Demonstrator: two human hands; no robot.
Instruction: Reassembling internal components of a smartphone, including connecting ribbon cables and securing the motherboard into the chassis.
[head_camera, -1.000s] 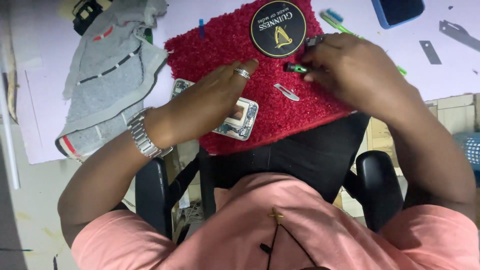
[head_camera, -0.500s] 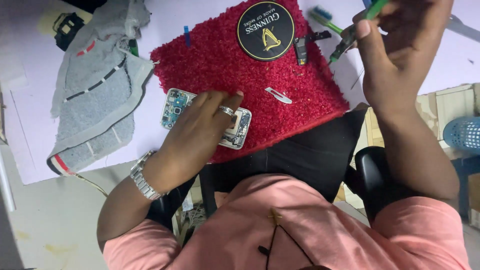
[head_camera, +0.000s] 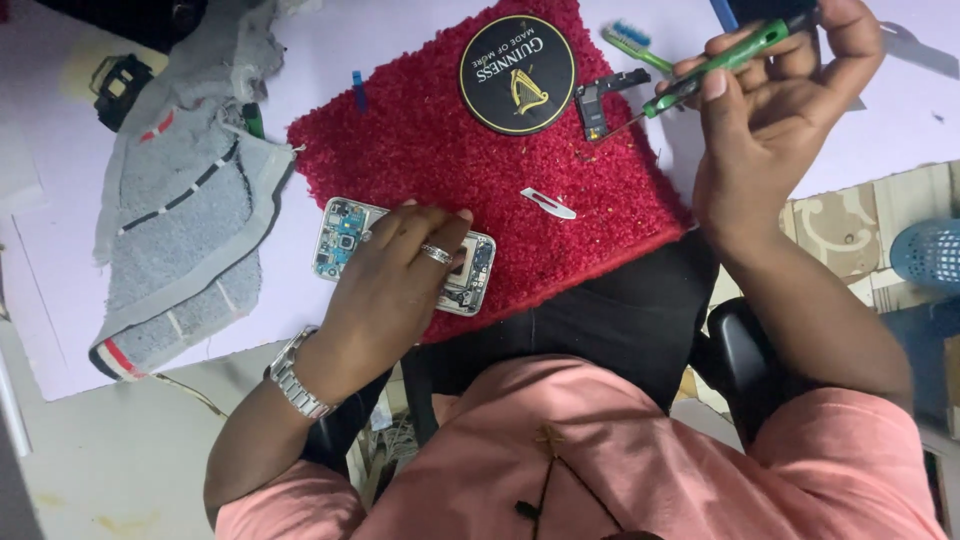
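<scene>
Pressing down on the opened phone (head_camera: 400, 255) to steady it on the red mat (head_camera: 450, 150), the left hand (head_camera: 395, 275) is lying flat, fingers released; the right hand (head_camera: 775, 130) is pinching a green screwdriver (head_camera: 725, 62), raised clear.

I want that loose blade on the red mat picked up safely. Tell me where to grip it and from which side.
Grip the scalpel blade by its blunter end toward the mat's middle, pinching the flat sides from above. It lies flat, its point aimed toward the right hand's side, so coming from the other end probably avoids the tip.
</scene>
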